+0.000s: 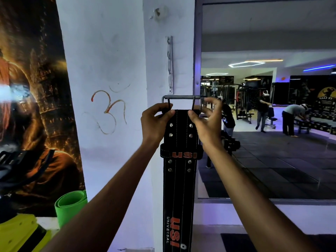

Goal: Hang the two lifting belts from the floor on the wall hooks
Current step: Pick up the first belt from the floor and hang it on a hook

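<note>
A black lifting belt with red USI lettering hangs straight down in front of the white pillar. Its grey metal buckle points up, just below the white hook rail screwed vertically to the pillar. My left hand pinches the belt's top left corner by the buckle. My right hand pinches the top right corner. The buckle's bar is below the rail's lowest hook and not on any hook. No second belt is in view.
A large wall mirror to the right reflects the gym floor, machines and people. A poster covers the wall at left, with a rolled green mat and yellow gear below it.
</note>
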Demonstrator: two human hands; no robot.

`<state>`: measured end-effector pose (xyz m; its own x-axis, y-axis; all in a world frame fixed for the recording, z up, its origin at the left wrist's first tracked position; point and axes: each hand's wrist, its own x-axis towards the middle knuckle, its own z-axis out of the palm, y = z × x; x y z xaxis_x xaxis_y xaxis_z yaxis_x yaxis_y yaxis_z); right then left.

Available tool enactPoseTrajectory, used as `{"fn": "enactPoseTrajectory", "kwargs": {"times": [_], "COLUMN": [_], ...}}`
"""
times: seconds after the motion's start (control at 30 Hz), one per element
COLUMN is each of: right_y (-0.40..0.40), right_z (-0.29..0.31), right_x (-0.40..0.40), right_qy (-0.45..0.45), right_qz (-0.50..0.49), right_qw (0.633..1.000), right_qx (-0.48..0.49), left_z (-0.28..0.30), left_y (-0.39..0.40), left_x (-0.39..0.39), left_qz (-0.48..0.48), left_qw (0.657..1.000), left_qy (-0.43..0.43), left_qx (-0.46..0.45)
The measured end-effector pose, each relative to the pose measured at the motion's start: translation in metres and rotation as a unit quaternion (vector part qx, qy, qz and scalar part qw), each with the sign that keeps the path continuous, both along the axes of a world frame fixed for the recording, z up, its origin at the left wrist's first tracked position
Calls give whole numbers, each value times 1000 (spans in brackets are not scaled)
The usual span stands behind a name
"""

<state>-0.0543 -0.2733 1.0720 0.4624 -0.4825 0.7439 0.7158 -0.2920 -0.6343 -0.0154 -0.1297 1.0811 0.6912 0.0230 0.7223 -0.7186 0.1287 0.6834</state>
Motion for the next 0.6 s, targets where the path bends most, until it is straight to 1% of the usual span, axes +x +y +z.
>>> {"fn": "enactPoseTrajectory", "kwargs": {"times": [0.07, 0.17, 0.37, 0.5, 0.6], "right_y": [-5, -14, -27, -37, -41], "right_z": [-2, -1, -2, -10, -18], "right_x": [2, 12, 57, 102, 138], "right_qy": [-26, -17, -2, 12, 8], "right_qz": [-19, -29, 35, 51, 43], "right_qw": [999, 997, 998, 997, 997], "right_qx": [-14, -66, -56, -49, -60], "left_z": [2, 3, -1, -16, -27], "left_y": [-3, -8, -18, -20, -24], "left_x": [5, 16, 48, 86, 127], "left_qz": [-12, -24, -32, -33, -36], "left_qw": [1000, 1000, 999, 999, 999], "left_qy": [2, 17, 33, 29, 26], "left_qx": [6, 7, -21, -13, -25]}}
